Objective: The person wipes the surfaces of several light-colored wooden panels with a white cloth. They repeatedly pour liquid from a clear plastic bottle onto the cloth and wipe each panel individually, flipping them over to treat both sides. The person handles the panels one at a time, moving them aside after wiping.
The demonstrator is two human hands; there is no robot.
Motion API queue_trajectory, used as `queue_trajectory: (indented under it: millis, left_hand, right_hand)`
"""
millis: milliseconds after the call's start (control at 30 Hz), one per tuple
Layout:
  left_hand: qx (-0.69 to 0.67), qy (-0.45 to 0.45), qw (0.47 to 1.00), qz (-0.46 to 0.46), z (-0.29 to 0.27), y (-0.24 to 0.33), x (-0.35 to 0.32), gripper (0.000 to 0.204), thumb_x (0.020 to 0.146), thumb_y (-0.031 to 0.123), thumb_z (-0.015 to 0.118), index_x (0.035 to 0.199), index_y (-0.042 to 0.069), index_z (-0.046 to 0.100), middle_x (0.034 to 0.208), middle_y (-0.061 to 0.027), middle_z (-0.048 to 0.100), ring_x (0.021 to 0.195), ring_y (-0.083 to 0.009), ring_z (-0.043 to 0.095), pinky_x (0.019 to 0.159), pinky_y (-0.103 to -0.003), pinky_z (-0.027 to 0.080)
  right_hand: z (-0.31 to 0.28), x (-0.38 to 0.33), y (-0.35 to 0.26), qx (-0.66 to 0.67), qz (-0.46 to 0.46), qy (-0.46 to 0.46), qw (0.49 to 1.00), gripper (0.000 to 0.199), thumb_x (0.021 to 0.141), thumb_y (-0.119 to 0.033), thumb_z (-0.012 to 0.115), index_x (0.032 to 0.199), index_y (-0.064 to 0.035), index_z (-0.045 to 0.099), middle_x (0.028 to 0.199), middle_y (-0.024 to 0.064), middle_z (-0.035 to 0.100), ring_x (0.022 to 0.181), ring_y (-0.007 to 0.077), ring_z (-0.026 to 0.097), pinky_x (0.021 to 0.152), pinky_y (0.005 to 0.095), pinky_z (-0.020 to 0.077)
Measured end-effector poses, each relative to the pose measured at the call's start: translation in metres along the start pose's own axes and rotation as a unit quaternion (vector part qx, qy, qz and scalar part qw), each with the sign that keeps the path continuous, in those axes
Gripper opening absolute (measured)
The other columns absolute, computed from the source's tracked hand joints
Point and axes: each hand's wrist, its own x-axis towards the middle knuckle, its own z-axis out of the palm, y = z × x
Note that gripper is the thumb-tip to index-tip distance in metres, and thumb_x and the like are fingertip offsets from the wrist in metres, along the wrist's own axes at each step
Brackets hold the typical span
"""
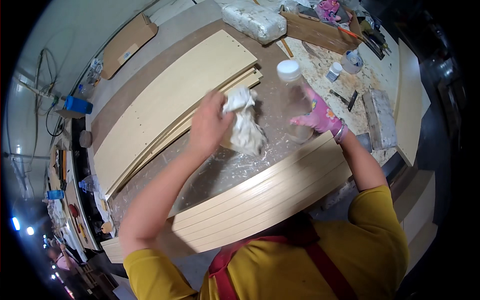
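Note:
My left hand [209, 125] is bare and closed on a crumpled white rag [246, 125], held over the brown worktop [270, 90]. My right hand [320, 116], in a pink patterned glove, grips a clear plastic bottle [296, 102] with a white cap, standing upright just right of the rag. Both hands hover above the gap between two stacks of pale wooden boards: one stack [170, 105] lies beyond the hands to the left, the other [265, 195] lies near my body.
A lumpy white plastic-wrapped block [254, 21] sits at the far edge. Small white bottles [350, 61], a scraper [346, 97] and a grey block [379, 117] lie on the stained top at the right. A cardboard box [320, 30] holds odds and ends.

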Motion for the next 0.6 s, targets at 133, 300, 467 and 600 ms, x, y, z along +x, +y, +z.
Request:
queue_trajectory:
  millis: [133, 300, 467, 600]
  left_hand:
    - [0.108, -0.079, 0.963, 0.234, -0.014, 0.042, -0.004, 0.04, 0.074, 0.012, 0.071, 0.109, 0.004, 0.052, 0.117, -0.0139, 0.051, 0.096, -0.0351, 0.057, 0.078, -0.041, 0.051]
    - [0.1, -0.266, 0.949, 0.136, 0.015, 0.006, -0.025, 0.035, 0.083, 0.03, 0.066, 0.109, 0.007, 0.058, 0.115, -0.0135, 0.058, 0.101, -0.0349, 0.059, 0.084, -0.043, 0.05]
    - [0.119, -0.001, 0.976, 0.181, 0.009, -0.037, 0.01, 0.025, 0.084, 0.022, 0.065, 0.104, 0.008, 0.062, 0.11, -0.0152, 0.059, 0.092, -0.0342, 0.061, 0.079, -0.042, 0.05]
    - [0.156, 0.013, 0.977, 0.145, 0.039, -0.065, 0.016, 0.028, 0.087, 0.026, 0.059, 0.105, 0.004, 0.061, 0.102, -0.0158, 0.062, 0.091, -0.0343, 0.061, 0.08, -0.042, 0.05]
  right_hand:
    - [-0.021, -0.005, -0.015, 0.01, -0.02, 0.02, 1.0, 0.098, 0.065, -0.029, 0.084, 0.139, 0.0043, 0.029, 0.141, 0.0221, 0.039, 0.132, 0.0281, 0.038, 0.108, 0.0357, 0.0318]
    - [-0.028, 0.003, -0.053, -0.279, -0.098, -0.056, 0.954, 0.084, 0.07, -0.021, 0.074, 0.142, -0.016, 0.032, 0.134, 0.0194, 0.047, 0.115, 0.0368, 0.054, 0.096, 0.0385, 0.0454]
    - [-0.03, 0.014, -0.063, -0.395, -0.107, -0.142, 0.901, 0.083, 0.073, -0.024, 0.07, 0.145, -0.02, 0.029, 0.126, 0.0199, 0.051, 0.108, 0.0361, 0.057, 0.091, 0.0407, 0.0474]
    - [-0.02, 0.023, -0.083, -0.471, -0.091, -0.224, 0.848, 0.08, 0.075, -0.021, 0.068, 0.146, -0.0218, 0.03, 0.132, 0.0217, 0.047, 0.115, 0.0354, 0.053, 0.095, 0.0417, 0.0445]
